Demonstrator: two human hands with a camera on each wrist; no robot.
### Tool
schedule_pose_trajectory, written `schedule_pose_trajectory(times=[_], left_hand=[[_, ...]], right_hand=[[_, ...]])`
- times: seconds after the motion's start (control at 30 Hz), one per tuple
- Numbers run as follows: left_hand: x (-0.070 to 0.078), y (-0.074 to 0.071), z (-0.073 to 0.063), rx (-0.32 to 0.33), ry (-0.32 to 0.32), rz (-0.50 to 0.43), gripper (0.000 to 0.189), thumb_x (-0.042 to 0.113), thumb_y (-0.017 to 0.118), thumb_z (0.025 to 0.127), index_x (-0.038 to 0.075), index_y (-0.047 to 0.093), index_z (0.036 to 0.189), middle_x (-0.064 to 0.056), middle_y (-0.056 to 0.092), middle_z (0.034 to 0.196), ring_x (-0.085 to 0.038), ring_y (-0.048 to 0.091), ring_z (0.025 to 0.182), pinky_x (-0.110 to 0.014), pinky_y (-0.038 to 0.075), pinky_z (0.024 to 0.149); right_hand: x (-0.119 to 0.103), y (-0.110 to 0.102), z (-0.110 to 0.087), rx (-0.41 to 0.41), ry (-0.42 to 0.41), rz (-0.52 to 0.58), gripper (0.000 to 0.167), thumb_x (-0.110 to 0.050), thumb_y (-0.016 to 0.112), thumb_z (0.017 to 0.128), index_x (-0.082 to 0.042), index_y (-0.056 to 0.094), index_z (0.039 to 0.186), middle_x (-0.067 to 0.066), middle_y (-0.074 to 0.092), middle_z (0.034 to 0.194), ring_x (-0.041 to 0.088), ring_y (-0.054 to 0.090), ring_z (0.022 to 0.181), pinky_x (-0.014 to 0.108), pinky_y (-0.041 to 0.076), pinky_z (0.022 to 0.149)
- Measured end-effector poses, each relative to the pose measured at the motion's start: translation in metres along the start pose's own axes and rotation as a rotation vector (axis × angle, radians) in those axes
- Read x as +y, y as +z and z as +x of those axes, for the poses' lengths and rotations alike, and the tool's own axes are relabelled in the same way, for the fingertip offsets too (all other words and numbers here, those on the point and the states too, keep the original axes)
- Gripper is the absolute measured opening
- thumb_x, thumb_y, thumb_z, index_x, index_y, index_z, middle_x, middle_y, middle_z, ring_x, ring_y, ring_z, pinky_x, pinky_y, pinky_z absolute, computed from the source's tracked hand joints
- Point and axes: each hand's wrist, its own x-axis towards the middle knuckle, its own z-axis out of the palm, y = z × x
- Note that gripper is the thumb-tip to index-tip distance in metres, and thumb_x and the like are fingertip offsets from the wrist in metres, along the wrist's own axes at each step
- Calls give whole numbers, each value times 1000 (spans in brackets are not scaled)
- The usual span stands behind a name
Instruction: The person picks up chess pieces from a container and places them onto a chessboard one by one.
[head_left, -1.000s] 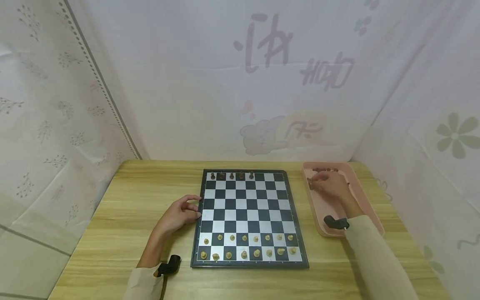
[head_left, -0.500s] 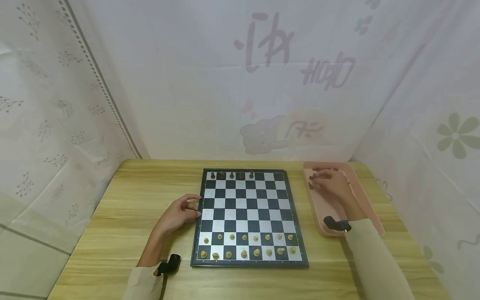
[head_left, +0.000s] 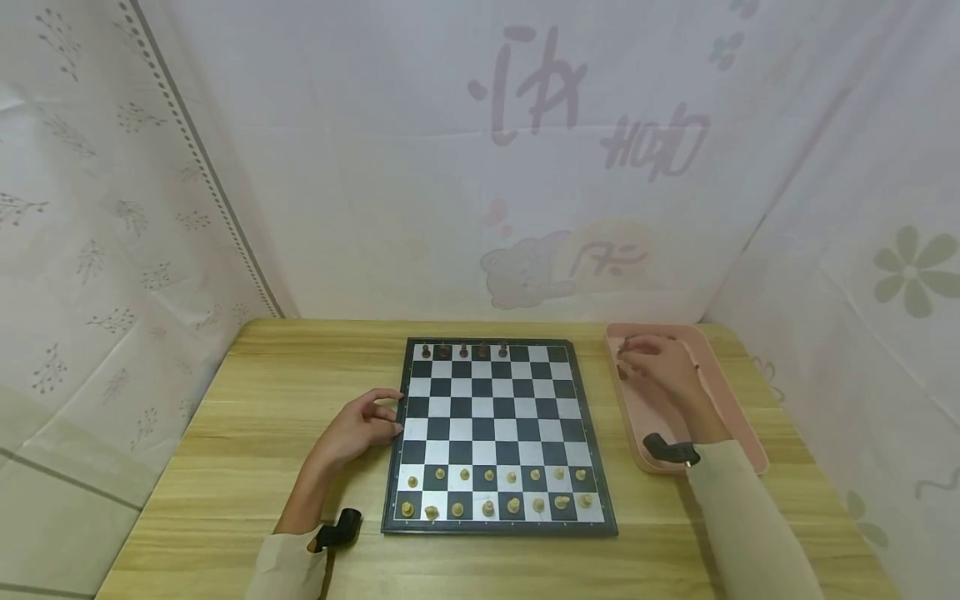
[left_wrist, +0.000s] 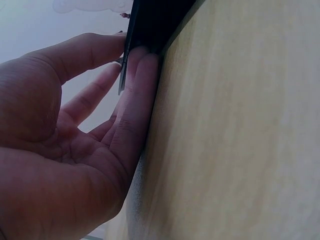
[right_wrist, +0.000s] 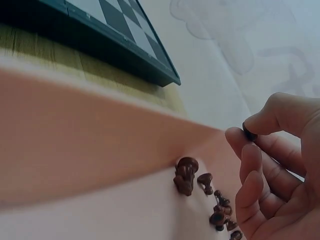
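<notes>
My left hand (head_left: 363, 425) grips the left edge of the chessboard (head_left: 492, 407); in the left wrist view the thumb is at its upper side and fingers reach underneath. Over the back left of the pink tray (head_left: 652, 417), my right hand (head_left: 667, 371) pinches a small dark chess piece (right_wrist: 248, 132) between thumb and forefinger, which mostly hide it. Brown chess pieces lie below in the tray, among them a larger piece (right_wrist: 185, 176) and a smaller pawn-like piece (right_wrist: 205, 183). Several dark pieces, one a pawn (head_left: 463, 352), stand along the board's far row.
Two rows of pale chess pieces, including a pale pawn (head_left: 489, 476), stand on the board's near side. The wooden table (head_left: 300, 367) ends at a printed curtain (head_left: 375, 208) behind. The tray's raised wall (right_wrist: 90, 130) runs beside the board.
My right hand has shifted slightly toward the back of the tray and now holds a piece up at its fingertips; another stays below it. The left hand has not moved.
</notes>
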Motion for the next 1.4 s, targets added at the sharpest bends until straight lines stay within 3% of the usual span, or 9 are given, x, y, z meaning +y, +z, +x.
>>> schedule_pose_trajectory(times=[0.27, 0.43, 0.6, 0.87, 1.03, 1.13, 1.4], left_hand=[[1, 0, 0, -1, -6, 1, 55, -1, 78, 95, -2, 61, 147, -20, 72, 111, -28, 70, 95, -37, 58, 84], [0, 0, 1, 2, -8, 1, 55, -1, 78, 94, -3, 60, 147, -20, 72, 111, -28, 70, 95, -37, 58, 84], [1, 0, 0, 1, -7, 8, 55, 0, 78, 95, -2, 60, 147, -19, 73, 111, -28, 70, 95, -36, 58, 84], [0, 0, 2, -2, -1, 14, 55, 0, 78, 95, -2, 61, 147, -19, 73, 112, -27, 70, 95, -36, 58, 84], [0, 1, 2, 2, -6, 18, 54, 0, 78, 95, -2, 61, 146, -18, 73, 111, -28, 70, 94, -37, 58, 84], [0, 1, 1, 6, -14, 18, 53, 0, 78, 95, -1, 62, 146, -18, 73, 110, -28, 71, 94, -36, 58, 84], [2, 1, 0, 8, -17, 17, 54, -1, 78, 94, -1, 62, 146, -18, 74, 110, -28, 71, 93, -35, 57, 82]], right_hand=[[-12, 5, 2, -13, 9, -26, 38, -22, 78, 104, 5, 73, 131, 24, 74, 129, 5, 68, 96, 28, 60, 78], [-21, 11, 6, -29, -12, -22, 37, -20, 79, 103, 5, 75, 130, 17, 75, 122, 11, 65, 94, 30, 57, 76], [-30, 20, 12, -41, -45, -24, 27, -14, 78, 102, 4, 75, 122, 17, 73, 114, 14, 63, 85, 32, 56, 66], [-44, 34, 21, -98, 12, -99, 31, -24, 78, 104, -3, 74, 126, 21, 72, 120, 27, 59, 83, 35, 48, 55], [-48, 47, 29, -114, -46, -129, 24, -20, 80, 102, -5, 77, 121, 18, 74, 122, 33, 66, 103, 39, 54, 75], [-52, 56, 32, -133, -61, -134, 21, -20, 81, 101, -6, 78, 117, 15, 74, 118, 33, 66, 107, 42, 52, 86], [-58, 80, 41, -165, -80, -185, 19, -22, 81, 101, -9, 80, 116, 9, 76, 113, 31, 65, 105, 44, 51, 88]])
